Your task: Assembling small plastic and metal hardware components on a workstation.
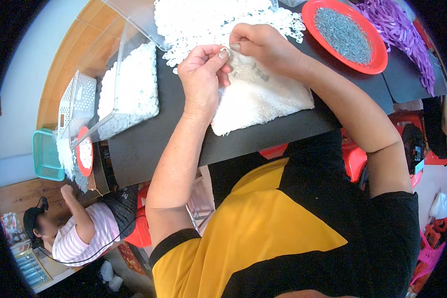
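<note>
My left hand [201, 74] is closed, thumb and finger pinching a small white plastic piece [225, 49] with a ring-like end. Close beside it, my right hand [265, 45] is also closed in a pinch near that piece. What its fingertips hold is too small to make out. Under both hands a white fluffy cloth [263, 102] lies on the black table [223, 144]. Several small grey bits [261, 74] rest on the cloth. Just beyond my hands spreads a heap of loose white plastic pieces [198, 27].
A red plate [310, 12] of small grey metal parts stands at the far right, beside purple ribbons [402, 37]. At left are a clear bin [115, 116] of white pieces, a white perforated basket [79, 99] and a green basket [47, 169]. Another person [87, 223] works at lower left.
</note>
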`<action>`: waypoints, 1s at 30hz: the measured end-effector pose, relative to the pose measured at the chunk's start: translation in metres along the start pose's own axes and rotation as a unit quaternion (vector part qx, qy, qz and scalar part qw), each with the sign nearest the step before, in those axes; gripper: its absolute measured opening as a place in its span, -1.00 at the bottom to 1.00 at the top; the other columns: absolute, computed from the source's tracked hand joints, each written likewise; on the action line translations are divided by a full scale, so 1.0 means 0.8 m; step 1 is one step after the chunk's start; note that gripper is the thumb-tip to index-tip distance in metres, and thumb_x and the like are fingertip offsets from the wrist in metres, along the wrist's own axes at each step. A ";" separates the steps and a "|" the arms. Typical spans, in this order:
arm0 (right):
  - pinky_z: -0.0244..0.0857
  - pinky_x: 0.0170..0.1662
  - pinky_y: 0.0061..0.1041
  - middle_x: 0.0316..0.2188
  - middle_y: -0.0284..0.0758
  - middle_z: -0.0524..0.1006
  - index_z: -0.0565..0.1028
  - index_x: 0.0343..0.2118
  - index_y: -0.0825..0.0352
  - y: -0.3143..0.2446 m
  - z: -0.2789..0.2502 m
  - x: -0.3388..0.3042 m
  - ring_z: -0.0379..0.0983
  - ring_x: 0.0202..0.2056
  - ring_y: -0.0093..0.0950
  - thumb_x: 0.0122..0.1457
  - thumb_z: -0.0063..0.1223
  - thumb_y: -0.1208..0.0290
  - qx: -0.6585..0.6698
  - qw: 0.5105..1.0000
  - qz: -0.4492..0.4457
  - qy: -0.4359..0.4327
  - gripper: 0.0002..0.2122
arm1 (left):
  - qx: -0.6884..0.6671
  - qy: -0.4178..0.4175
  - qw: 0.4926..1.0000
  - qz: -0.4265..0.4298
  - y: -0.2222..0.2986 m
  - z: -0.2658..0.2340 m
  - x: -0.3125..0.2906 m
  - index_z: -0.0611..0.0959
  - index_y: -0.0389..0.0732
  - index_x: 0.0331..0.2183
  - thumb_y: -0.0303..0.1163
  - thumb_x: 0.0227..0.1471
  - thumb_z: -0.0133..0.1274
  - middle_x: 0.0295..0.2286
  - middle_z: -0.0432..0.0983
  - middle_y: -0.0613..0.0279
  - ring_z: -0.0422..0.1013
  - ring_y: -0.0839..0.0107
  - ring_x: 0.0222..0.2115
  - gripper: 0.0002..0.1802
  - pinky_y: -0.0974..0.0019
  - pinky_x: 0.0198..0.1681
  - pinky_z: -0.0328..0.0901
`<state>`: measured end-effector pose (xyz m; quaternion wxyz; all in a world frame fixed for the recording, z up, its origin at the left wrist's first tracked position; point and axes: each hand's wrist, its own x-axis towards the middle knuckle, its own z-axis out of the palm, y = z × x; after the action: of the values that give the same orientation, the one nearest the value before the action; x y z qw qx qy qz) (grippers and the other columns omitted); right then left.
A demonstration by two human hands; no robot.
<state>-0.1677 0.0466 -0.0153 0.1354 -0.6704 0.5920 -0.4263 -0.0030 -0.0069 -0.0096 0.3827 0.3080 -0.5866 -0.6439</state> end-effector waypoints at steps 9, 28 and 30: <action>0.32 -0.27 -0.27 -0.50 -0.16 0.54 0.52 -0.35 0.28 -0.002 0.006 0.000 0.50 -0.38 -0.20 0.08 -0.02 0.31 -0.008 1.000 0.015 0.011 -0.82 | -0.006 0.008 1.000 -0.014 0.004 0.001 -0.001 0.54 -0.39 -0.36 -0.57 0.05 0.04 -0.61 0.46 0.15 0.32 0.47 -0.71 -0.92 0.46 -0.67 0.22; 0.22 -0.41 -0.55 -0.63 -0.35 0.40 0.46 -0.36 0.39 -0.005 0.014 -0.004 0.31 -0.52 -0.63 0.10 -0.03 0.46 0.003 0.999 0.028 0.047 -0.88 | -0.046 0.012 0.999 -0.010 -0.002 0.002 -0.001 0.53 -0.42 -0.37 -0.59 0.05 0.03 -0.60 0.47 0.13 0.32 0.48 -0.71 -0.93 0.47 -0.68 0.21; 0.32 -0.32 -0.30 -0.53 -0.16 0.53 0.52 -0.36 0.28 -0.006 0.012 -0.003 0.50 -0.44 -0.22 0.10 -0.01 0.29 -0.013 0.998 0.043 0.035 -0.82 | -0.039 0.012 0.999 -0.010 -0.002 0.002 -0.002 0.52 -0.42 -0.37 -0.60 0.05 0.03 -0.58 0.48 0.13 0.32 0.48 -0.70 -0.93 0.47 -0.68 0.21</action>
<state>-0.1571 0.0470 -0.0191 0.1239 -0.6304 0.6305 -0.4356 -0.0042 -0.0046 -0.0113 0.3948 0.3065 -0.5528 -0.6667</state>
